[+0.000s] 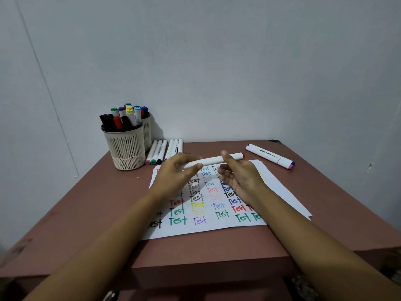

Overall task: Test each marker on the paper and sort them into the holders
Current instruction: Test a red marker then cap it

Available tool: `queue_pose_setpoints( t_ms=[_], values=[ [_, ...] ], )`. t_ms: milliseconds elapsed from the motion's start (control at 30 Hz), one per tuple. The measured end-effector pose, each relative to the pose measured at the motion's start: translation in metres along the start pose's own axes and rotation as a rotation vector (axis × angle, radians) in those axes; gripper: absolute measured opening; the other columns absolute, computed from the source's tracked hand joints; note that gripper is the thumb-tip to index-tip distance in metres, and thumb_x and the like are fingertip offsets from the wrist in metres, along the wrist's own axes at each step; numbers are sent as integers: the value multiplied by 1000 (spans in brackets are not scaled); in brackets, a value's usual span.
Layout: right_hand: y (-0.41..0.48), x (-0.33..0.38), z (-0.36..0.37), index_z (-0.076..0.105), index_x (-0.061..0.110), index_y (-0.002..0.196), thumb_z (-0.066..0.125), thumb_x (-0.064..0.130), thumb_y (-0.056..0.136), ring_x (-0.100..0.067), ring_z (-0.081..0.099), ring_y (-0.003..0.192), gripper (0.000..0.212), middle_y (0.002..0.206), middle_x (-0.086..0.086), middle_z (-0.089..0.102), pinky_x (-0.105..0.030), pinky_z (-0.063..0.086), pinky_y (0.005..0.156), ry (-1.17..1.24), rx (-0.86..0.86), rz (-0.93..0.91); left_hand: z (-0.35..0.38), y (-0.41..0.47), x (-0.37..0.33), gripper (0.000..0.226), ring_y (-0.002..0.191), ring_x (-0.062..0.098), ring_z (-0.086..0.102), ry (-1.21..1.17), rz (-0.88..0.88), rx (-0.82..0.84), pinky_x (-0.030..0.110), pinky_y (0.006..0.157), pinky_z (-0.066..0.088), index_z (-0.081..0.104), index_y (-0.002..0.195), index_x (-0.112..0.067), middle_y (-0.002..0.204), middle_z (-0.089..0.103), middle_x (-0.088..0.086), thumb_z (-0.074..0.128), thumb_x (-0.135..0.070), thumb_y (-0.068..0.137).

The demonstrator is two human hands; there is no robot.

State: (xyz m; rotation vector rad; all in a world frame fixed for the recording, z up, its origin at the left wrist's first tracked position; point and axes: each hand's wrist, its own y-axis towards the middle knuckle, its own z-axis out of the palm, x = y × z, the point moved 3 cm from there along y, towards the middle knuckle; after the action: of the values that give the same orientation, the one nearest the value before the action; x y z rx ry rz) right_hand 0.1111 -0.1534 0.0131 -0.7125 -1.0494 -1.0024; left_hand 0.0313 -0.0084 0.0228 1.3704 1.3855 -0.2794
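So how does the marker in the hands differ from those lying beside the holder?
The held marker is above the paper, gripped by left hand and right hand; the row of markers lies untouched on the table. The held marker runs sideways; the row points toward the wall. All have white barrels.

Both hands hold a white marker (211, 160) level above the paper (280, 192): left hand (173, 172) grips one end, right hand (240, 177) pinches mid-barrel. Two marker-filled holders (125, 148) stand beyond the paper's far-left corner.
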Motion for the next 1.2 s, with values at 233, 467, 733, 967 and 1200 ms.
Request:
queue_pose_setpoints(
  t_ms=[233, 467, 733, 967, 1200],
  values=[
    [-4, 5, -6, 66, 22, 119, 58, 33, 91, -20, 49, 115, 31, 115, -1, 61, -30, 35, 91, -1112, -5, -722, -6, 1, 8, 17, 79, -2, 59, 91, -11, 91, 6, 70, 41, 70, 98, -16, 90, 65, -10, 70, -16, 81],
    [-10, 5, 0, 70, 13, 111, 60, 22, 91, -25, 56, 100, 24, 107, -2, 67, -38, 41, 88, -1340, 173, -842, -8, -1, 12, 28, 95, 7, 59, 98, -3, 125, 19, 84, 45, 65, 107, -27, 105, 63, -5, 71, -20, 80],
    [26, 46, -50, 69, 9, 110, 60, 14, 91, -17, 53, 81, 22, 102, -5, 64, -25, 36, 68, -1420, -102, -601, -9, 2, 27, 62, 136, 19, 30, 655, -143, 199, 42, 112, 24, 28, 145, -17, 149, 31, 5, 50, -43, 92],
    [70, 47, -107, 64, 0, 113, 57, 15, 91, -32, 56, 102, 28, 116, -18, 58, -34, 45, 77, -1651, -310, -392, -3, -2, 28, 52, 137, 19, 30, 762, -175, 383, 39, 113, 22, 39, 139, -14, 153, 26, 2, 34, -45, 97],
    [84, 48, -107, 62, 3, 113, 54, 2, 87, -33, 54, 106, 27, 114, -19, 59, -39, 47, 80, -1672, -293, -393, -3, -3, 33, 52, 140, 17, 25, 785, -178, 398, 44, 115, 19, 39, 140, -18, 154, 24, 0, 32, -47, 97]
  ],
)
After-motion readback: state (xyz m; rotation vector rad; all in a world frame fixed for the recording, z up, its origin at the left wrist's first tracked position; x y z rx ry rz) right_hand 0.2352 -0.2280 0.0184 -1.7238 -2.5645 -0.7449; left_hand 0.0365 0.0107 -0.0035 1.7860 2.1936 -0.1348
